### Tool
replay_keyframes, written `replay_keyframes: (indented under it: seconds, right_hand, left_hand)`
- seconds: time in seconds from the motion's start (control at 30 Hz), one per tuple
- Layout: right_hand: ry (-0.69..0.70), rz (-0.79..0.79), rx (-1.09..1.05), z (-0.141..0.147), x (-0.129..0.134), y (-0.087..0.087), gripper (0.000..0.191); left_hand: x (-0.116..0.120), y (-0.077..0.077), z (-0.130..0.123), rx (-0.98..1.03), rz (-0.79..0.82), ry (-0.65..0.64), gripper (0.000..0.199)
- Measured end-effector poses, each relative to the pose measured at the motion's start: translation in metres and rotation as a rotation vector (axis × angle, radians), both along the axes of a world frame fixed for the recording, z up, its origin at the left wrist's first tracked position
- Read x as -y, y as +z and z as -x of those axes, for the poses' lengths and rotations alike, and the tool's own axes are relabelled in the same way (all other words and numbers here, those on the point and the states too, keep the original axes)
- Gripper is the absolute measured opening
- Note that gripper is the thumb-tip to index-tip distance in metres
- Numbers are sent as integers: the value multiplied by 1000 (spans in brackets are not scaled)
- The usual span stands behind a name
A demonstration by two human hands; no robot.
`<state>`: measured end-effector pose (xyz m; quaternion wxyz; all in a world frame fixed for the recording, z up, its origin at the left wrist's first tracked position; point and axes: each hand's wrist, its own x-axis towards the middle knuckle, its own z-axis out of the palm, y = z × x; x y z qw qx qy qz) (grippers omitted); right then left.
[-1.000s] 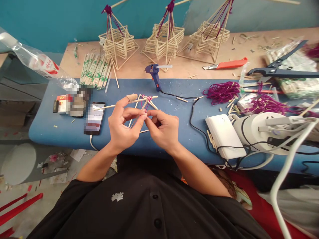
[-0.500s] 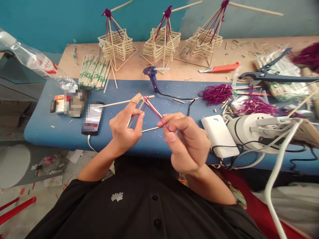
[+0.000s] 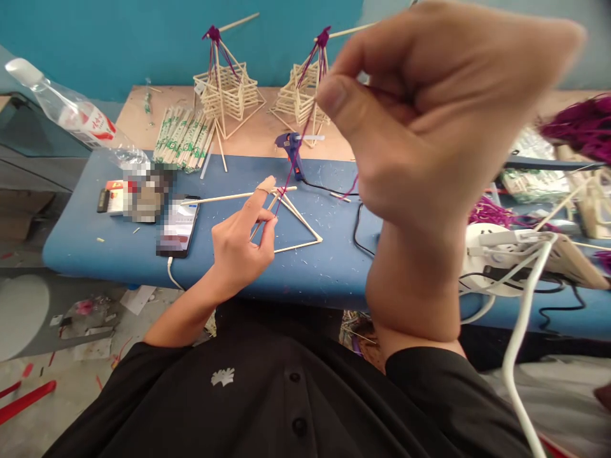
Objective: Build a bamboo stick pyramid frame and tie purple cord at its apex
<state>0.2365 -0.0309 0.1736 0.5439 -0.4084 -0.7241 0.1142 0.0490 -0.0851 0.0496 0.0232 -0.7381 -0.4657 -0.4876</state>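
My left hand (image 3: 241, 236) is over the blue mat, its thumb and a finger pinching the lower end of a thin purple yarn (image 3: 293, 166). Its other fingers rest at the top joint of a triangular frame of thin wooden sticks (image 3: 305, 219), where the yarn crosses. One long stick (image 3: 224, 198) runs left from that joint, over the phone. My right hand (image 3: 424, 114) is raised high and close to the camera, closed on the yarn, which stretches taut down to the joint. A loose yarn tail hangs beside the right wrist.
Stick lanterns with purple tops (image 3: 229, 92) stand along the back. A blue glue gun (image 3: 290, 149), packed sticks (image 3: 184, 140), a phone (image 3: 179, 226) and a plastic bottle (image 3: 79, 117) lie around. At right are a white cable (image 3: 520, 343) and purple yarn (image 3: 580, 127).
My right hand has swung up and right, toward the camera, drawing the yarn upward. The left hand and the stick frame have stayed nearly in place.
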Motion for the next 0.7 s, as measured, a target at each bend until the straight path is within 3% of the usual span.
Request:
replay_keyframes:
  seconds: [0.07, 0.17, 0.3, 0.53, 0.7]
  right_hand:
    - [63, -1, 20, 5, -29, -5, 16]
    - [161, 122, -32, 19, -66, -20, 21]
    - [218, 332, 58, 40, -98, -47, 25]
    - [314, 639, 190, 53, -116, -98, 17]
    - [321, 700, 133, 43, -121, -134, 12]
  left_hand:
    - [1, 0, 1, 12, 21, -6, 56]
    - [2, 0, 1, 24, 69, -20, 60]
    - [3, 0, 1, 54, 80, -40, 61]
    - [1, -5, 2, 87, 35, -47, 59]
    - [0, -14, 3, 177, 45, -30, 47]
